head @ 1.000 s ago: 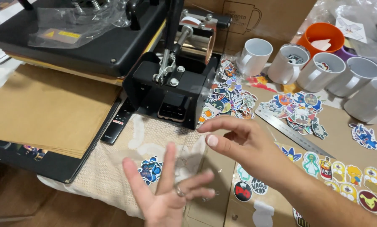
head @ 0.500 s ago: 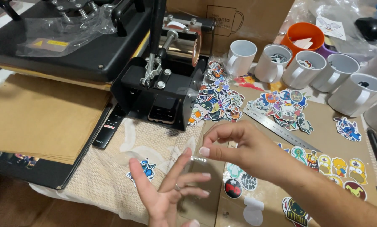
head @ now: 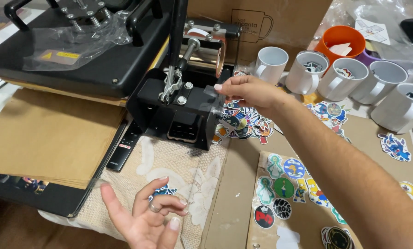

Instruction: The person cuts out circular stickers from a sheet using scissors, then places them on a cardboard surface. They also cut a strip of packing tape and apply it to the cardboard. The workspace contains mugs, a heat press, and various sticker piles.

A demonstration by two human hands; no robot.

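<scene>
My right hand (head: 250, 92) reaches forward to the black mug press (head: 179, 110). Its fingertips pinch a strip of clear tape (head: 212, 99) that lies against the press's top right corner. My left hand (head: 144, 219) hovers low near the front edge, palm up, fingers loosely curled and apart, a ring on one finger. It holds nothing I can make out. Below it a blue sticker (head: 162, 190) lies on the patterned cloth (head: 179, 161).
A large flat heat press (head: 77, 50) with brown paper (head: 45, 133) under it fills the left. A remote (head: 123, 147) lies beside it. Loose stickers (head: 245, 124) and stickers on cardboard (head: 285, 189) cover the middle and right. Several white mugs (head: 271, 62) and an orange cup (head: 338, 39) stand behind.
My right hand has moved from near my left hand forward and up to the mug press, carrying the clear tape. My left hand stays low, its fingers more curled.
</scene>
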